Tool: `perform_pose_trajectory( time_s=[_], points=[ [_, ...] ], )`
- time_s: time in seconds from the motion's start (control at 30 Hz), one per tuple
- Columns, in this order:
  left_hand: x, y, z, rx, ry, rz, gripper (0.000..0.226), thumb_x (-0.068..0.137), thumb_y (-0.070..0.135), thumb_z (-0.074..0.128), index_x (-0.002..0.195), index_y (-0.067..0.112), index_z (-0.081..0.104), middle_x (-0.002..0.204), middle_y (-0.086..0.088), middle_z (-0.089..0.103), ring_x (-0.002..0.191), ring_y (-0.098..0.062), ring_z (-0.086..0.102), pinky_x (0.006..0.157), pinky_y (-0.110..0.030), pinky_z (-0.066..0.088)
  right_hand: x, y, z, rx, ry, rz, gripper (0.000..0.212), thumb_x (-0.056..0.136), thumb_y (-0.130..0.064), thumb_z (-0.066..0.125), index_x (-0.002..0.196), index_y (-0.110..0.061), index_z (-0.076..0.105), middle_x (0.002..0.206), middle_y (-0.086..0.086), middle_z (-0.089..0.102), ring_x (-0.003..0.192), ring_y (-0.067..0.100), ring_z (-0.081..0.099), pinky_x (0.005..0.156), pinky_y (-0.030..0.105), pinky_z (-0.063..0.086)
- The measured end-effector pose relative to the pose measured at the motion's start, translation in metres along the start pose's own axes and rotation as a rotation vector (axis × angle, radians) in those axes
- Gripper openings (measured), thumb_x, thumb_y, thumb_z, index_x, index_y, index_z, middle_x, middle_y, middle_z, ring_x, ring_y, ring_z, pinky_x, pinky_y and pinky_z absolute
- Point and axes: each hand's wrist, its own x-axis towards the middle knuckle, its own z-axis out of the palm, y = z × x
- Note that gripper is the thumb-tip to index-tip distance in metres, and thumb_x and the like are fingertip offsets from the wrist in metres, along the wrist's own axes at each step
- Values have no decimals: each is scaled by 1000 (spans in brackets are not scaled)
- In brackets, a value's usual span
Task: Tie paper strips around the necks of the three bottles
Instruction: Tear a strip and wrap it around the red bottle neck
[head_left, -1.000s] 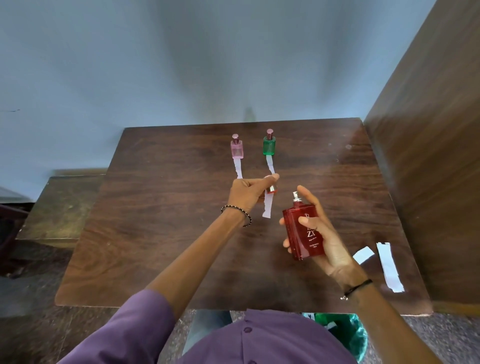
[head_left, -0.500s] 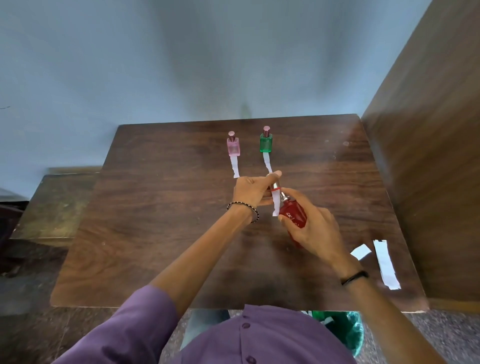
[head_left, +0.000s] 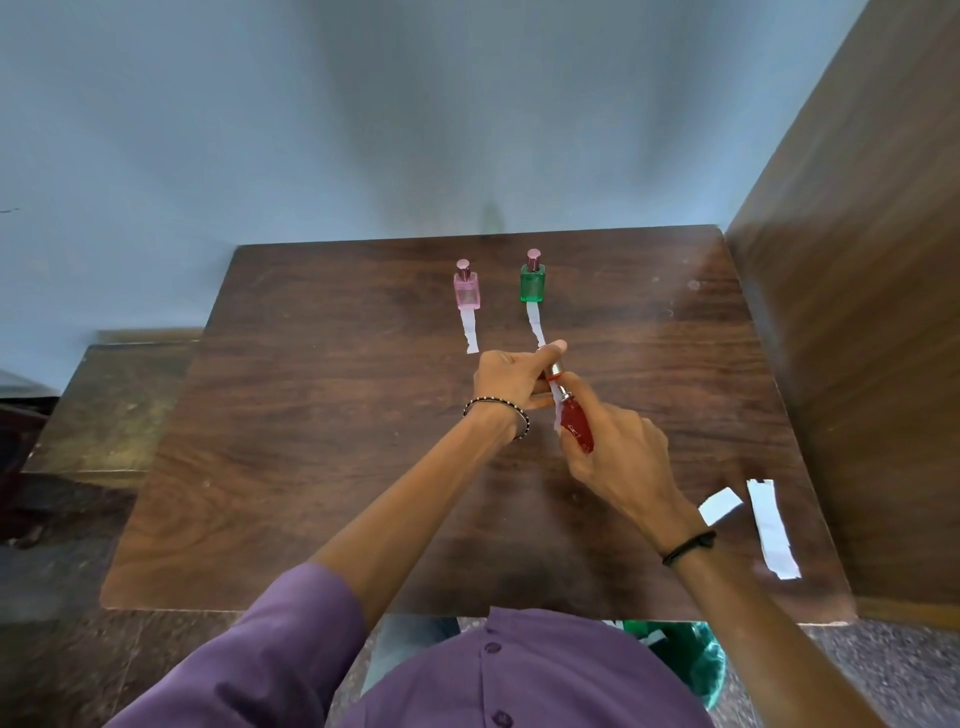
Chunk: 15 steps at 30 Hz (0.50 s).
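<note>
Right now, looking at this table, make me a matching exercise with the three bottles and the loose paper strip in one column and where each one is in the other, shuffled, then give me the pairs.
Things:
1. pink bottle
2. green bottle
3. red bottle
4. loose paper strip

Places:
A. held in the right hand, tilted, above the table
B. lying flat near the table's front right corner
C. standing at the back, the left one of two
D. standing at the back, the right one of two

Pairs: 1-C, 2-D, 3-A, 4-B
</note>
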Motion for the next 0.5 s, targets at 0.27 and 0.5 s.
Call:
perform_pose_trajectory(
  time_s=[0.27,0.5],
  points=[
    [-4,1,3,-25,-11,-14,41,79,26,84,91,-12,72,92,-24,75,83,-34,76,74,-45,64,0,3,1,-1,-15,20,60,98,-38,56,151,-30,30,85,0,69,69,20,64,62,33,51],
    [-9,2,4,-35,-37,-16,39,81,25,82,91,-11,72,93,-26,75,77,-30,76,68,-37,64,-3,8,0,8,-3,54,55,99,-42,52,149,-35,29,90,-2,70,75,22,68,63,34,51]
  ],
)
